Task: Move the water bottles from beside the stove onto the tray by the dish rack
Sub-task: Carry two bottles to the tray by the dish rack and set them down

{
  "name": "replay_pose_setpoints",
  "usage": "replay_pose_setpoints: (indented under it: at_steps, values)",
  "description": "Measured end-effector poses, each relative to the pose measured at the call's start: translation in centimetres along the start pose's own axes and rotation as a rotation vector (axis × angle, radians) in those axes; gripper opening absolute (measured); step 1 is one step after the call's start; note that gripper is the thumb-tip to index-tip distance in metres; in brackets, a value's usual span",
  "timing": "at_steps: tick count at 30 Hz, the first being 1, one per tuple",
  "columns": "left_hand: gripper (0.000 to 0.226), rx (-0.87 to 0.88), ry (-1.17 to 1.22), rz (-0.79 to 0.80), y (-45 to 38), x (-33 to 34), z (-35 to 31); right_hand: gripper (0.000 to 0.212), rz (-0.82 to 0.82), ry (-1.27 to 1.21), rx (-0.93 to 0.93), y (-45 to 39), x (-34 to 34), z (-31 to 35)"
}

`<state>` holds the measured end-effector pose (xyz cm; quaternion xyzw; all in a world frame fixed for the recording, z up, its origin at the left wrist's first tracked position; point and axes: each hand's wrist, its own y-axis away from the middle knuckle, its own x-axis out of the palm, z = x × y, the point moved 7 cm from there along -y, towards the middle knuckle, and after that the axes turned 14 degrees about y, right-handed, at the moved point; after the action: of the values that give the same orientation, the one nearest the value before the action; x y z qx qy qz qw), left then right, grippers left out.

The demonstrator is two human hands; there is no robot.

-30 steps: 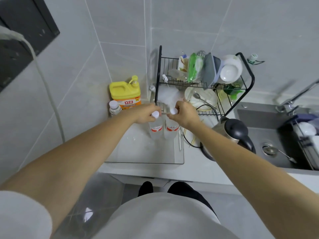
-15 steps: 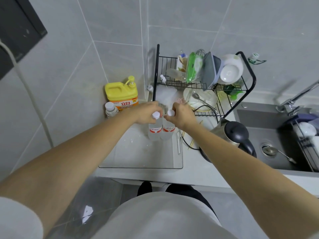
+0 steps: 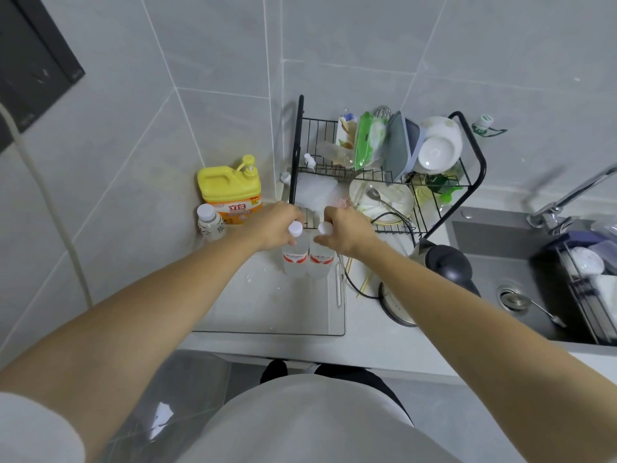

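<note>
2 water bottles stand upright and touching at the far right corner of the tray [image 3: 267, 315], just in front of the dish rack [image 3: 384, 175]. My left hand [image 3: 273, 225] curls round the neck of the left bottle [image 3: 295, 259]; my right hand [image 3: 347, 228] pinches the neck of the right bottle [image 3: 321, 260], each grip just under a white cap. Both look full of clear water, so I judge them fairly heavy, thin-walled and a bit slick. Holding at the stiff neck seems safer than squeezing the soft body. Their long axes run vertical, caps pointing up toward me, bases apparently on the tray.
</note>
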<state>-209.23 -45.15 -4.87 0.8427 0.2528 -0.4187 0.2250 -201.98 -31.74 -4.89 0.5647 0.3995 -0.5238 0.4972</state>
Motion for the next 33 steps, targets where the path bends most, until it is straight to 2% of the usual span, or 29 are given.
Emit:
replay_pose_setpoints:
  at_steps: [5, 14, 23, 25, 29, 33]
  values:
    - [0.036, 0.019, -0.018, -0.02, 0.1, 0.1, -1.0, 0.041, 0.018, 0.036, -0.006, -0.2, 0.0, -0.5]
    - [0.027, -0.019, -0.057, 0.019, 0.7, -0.5, -2.0, 0.048, 0.051, 0.103, -0.042, -0.1, 0.5, -0.3]
    - [0.034, -0.064, -0.134, -0.069, 1.1, -0.4, -2.3, 0.049, 0.065, 0.15, -0.041, 0.6, 0.4, 0.2]
    - [0.039, -0.089, -0.141, -0.07, 1.3, -0.4, -2.2, 0.055, 0.073, 0.164, -0.036, 1.0, 0.3, 0.2]
    - [0.067, -0.065, -0.129, -0.071, 1.7, -1.5, -2.2, 0.066, 0.048, 0.137, 0.016, 2.1, -1.0, -0.6]
    - [0.07, 0.022, -0.092, -0.161, 1.9, -4.9, -4.6, 0.066, -0.063, 0.099, 0.094, 4.3, -4.4, -1.8]
